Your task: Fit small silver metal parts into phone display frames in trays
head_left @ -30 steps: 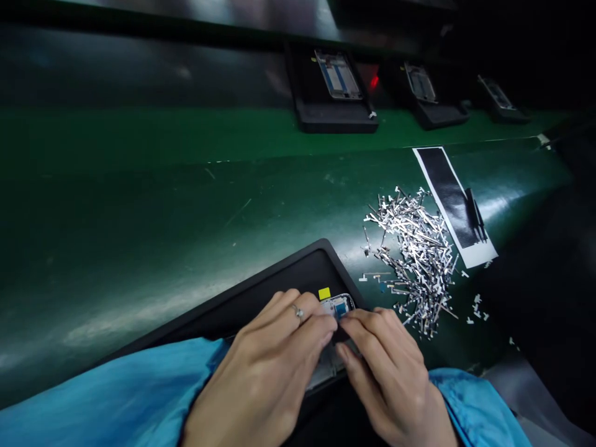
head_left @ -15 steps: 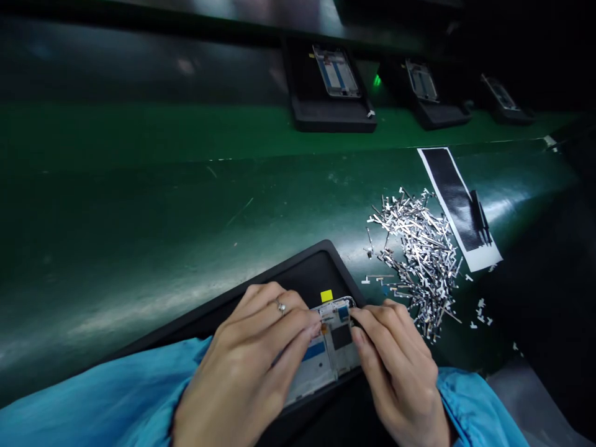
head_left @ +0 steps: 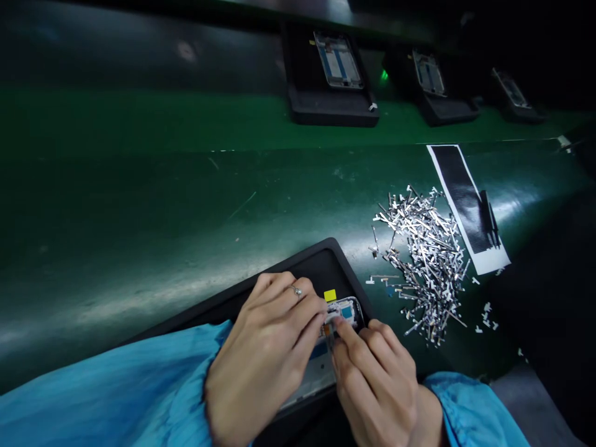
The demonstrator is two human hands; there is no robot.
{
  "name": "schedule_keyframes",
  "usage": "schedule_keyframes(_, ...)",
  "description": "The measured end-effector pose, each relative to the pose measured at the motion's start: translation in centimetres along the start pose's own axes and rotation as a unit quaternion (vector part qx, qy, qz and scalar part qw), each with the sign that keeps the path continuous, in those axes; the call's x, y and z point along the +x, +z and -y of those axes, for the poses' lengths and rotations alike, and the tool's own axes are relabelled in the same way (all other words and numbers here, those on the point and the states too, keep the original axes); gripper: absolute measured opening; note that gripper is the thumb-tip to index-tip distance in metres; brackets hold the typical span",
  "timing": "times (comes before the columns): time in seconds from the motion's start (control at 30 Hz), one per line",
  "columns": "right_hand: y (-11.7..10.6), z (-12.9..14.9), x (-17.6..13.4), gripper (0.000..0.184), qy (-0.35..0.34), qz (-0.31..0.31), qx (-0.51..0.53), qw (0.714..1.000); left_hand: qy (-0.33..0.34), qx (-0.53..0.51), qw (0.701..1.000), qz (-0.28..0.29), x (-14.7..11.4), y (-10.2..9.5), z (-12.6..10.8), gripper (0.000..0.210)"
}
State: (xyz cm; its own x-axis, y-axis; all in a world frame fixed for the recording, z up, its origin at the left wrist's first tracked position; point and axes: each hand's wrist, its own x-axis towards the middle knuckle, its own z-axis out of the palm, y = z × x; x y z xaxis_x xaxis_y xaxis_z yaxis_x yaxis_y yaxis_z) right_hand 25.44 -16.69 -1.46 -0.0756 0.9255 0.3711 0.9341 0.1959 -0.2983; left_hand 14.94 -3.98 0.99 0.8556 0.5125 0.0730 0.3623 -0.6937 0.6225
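An opened phone housing with silvery inner parts lies in a black tray in front of me. A yellow tab sticks out at its far edge. My left hand, a ring on one finger, is closed in a pinch over the housing's middle; what its fingertips grip is hidden. From the right, my right hand reaches over the housing with its fingers curled together. Its index fingertip touches the inside beside a small pale piece, close to the left fingertips. The right thumb is out of sight.
Right of the tray is a heap of small metallic strips, with several loose bits around it. Beyond it lies a white-edged black sheet with dark tweezers-like tools on it. More black trays with phone housings stand along the back.
My right hand has moved left, from the housing's right edge to its inside, near my left fingertips. My left hand stays pinched over the housing. The view has shifted slightly.
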Motion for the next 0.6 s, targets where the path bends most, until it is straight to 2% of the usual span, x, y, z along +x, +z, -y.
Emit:
schedule_keyframes(0.17, 0.32, -0.01, -0.67, 0.024, 0.000, 0.026, -0.012, 1.000, 0.014, 0.021, 1.000, 0.004, 0.03, 0.34, 0.04, 0.033)
schedule_keyframes(0.33, 0.22, -0.14, -0.71, 0.021, -0.018, 0.040, -0.050, 0.998, 0.045, 0.035, 0.998, -0.021, -0.14, 0.74, -0.01, 0.033)
schedule_keyframes(0.6, 0.16, -0.16, -0.64, 0.019, -0.027, 0.043, -0.080, 0.995, 0.046, 0.049, 0.997, -0.027, -0.49, 0.54, -0.01, 0.034)
